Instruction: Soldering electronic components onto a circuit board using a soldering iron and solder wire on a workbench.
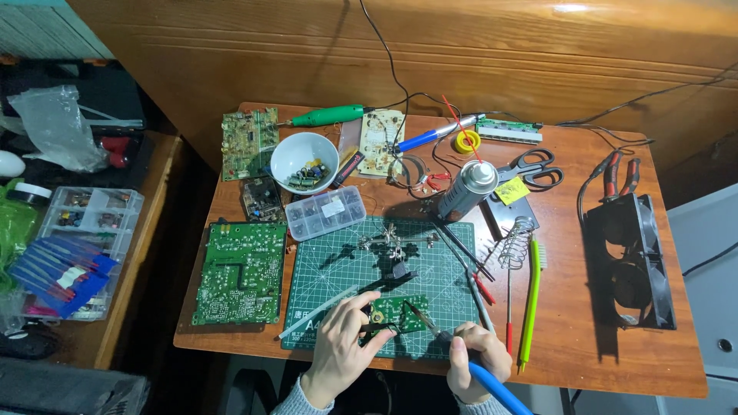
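A small green circuit board [398, 313] lies on the green cutting mat [338, 265] near the table's front edge. My left hand [344, 350] rests at the board's left end, with thin black tweezers [378, 330] pinched between thumb and fingers. My right hand [475, 360] grips a blue-handled soldering iron [492, 384]; its metal tip [416, 315] reaches left onto the board. A helping-hands clamp stand [393, 244] stands just behind the board.
A large green circuit board [240, 273] lies left of the mat. Behind are a white bowl of parts [304, 161], a clear parts box [325, 211], a spray can [467, 190], scissors [534, 167] and a coil iron stand [516, 244]. Two black fans [632, 261] sit right.
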